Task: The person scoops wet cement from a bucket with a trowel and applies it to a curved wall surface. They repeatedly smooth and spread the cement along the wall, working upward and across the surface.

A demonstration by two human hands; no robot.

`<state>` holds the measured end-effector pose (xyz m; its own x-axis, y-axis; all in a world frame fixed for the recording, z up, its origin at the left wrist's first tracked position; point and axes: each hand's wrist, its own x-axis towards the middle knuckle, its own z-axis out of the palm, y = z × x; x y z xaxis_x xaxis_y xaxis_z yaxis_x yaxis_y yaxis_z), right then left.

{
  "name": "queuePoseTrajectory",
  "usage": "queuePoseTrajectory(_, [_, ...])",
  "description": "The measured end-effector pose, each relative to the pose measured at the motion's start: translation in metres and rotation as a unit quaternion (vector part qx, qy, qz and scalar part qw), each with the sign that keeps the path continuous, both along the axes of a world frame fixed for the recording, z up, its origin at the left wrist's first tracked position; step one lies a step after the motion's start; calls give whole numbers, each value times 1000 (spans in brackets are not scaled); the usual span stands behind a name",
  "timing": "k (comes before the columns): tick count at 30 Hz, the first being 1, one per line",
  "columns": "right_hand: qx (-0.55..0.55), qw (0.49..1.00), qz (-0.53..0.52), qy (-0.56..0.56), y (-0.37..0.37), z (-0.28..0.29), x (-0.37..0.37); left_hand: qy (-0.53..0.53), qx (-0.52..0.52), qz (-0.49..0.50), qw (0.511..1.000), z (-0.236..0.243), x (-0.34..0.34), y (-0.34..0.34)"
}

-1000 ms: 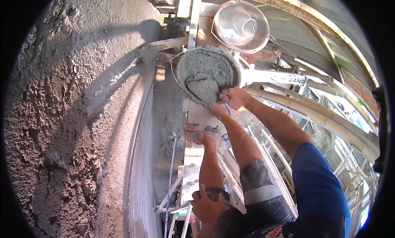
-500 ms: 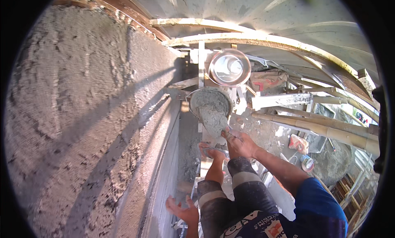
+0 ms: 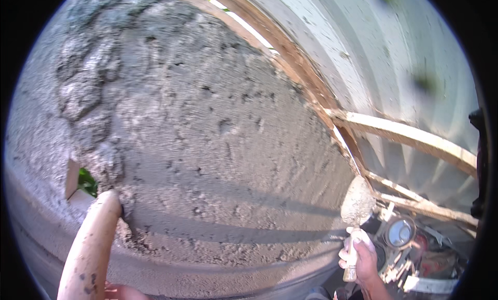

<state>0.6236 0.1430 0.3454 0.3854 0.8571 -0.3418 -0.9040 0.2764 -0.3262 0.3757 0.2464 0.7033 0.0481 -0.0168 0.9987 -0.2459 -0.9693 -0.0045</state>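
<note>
My right hand (image 3: 360, 256) grips a trowel by its handle, with a heap of wet grey mortar (image 3: 357, 201) on the blade, beside the rough plastered wall (image 3: 218, 144). My left hand (image 3: 124, 292) is at the lower edge, against a thick pale bamboo pole (image 3: 88, 253) that rises in front of the wall; its fingers are mostly hidden. A thick, lumpy band of mortar (image 3: 91, 82) runs down the wall above a small opening (image 3: 84, 180) with green leaves behind it.
Corrugated roofing (image 3: 404, 51) and wooden beams (image 3: 404, 131) arch over the right side. Below them at lower right stand a round bucket (image 3: 399, 232), scaffold boards (image 3: 430, 284) and other clutter.
The view has swung from the buckets and my feet up to the wall. The trowel has left the mortar bucket loaded, and my left hand has moved to the bamboo pole.
</note>
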Motion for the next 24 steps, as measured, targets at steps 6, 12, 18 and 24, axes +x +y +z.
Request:
queuePoseTrajectory(6, [240,968,-72,31,43,132,24,65,7,166,984,35,4,-19])
queuePoseTrajectory(12, [411,894,-179,-13,80,262,48,52,11,156,986,39,14,-23])
queuePoseTrajectory(18, [420,746,-481,-190,132,402,79,55,65,247,965,36,13,-16])
queuePoseTrajectory(24, [247,483,-773,-329,192,562,103,80,44,165,982,39,-4,-7])
